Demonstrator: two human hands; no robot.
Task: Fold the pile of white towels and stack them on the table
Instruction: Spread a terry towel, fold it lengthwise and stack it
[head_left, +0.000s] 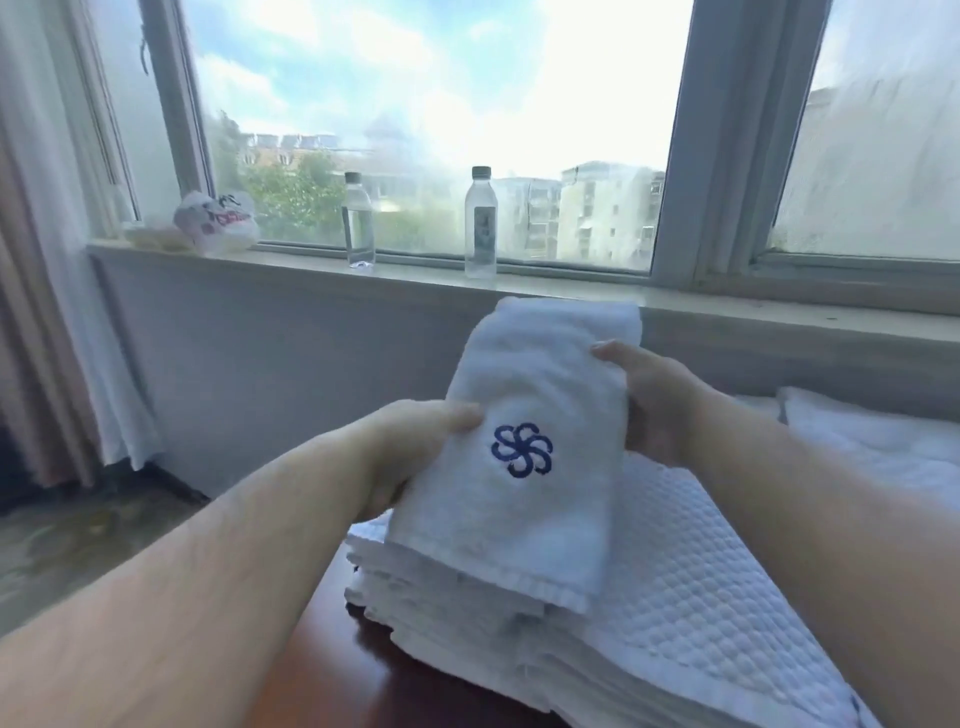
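Observation:
A folded white towel (524, 395) with a blue pinwheel logo is held up in front of me, its lower hem over a stack of folded white towels (457, 618). My left hand (415, 447) grips its left edge, thumb on top. My right hand (649, 400) grips its right edge higher up. The stack lies on a dark red-brown table (332, 670). A white waffle-textured towel (691, 597) tops the right part of the stack.
Two clear water bottles (358, 221) (480, 223) and a plastic bag (215, 223) stand on the windowsill (571, 291) ahead. More white linen (872, 441) lies at the right. A curtain (47, 260) hangs at the left above the floor.

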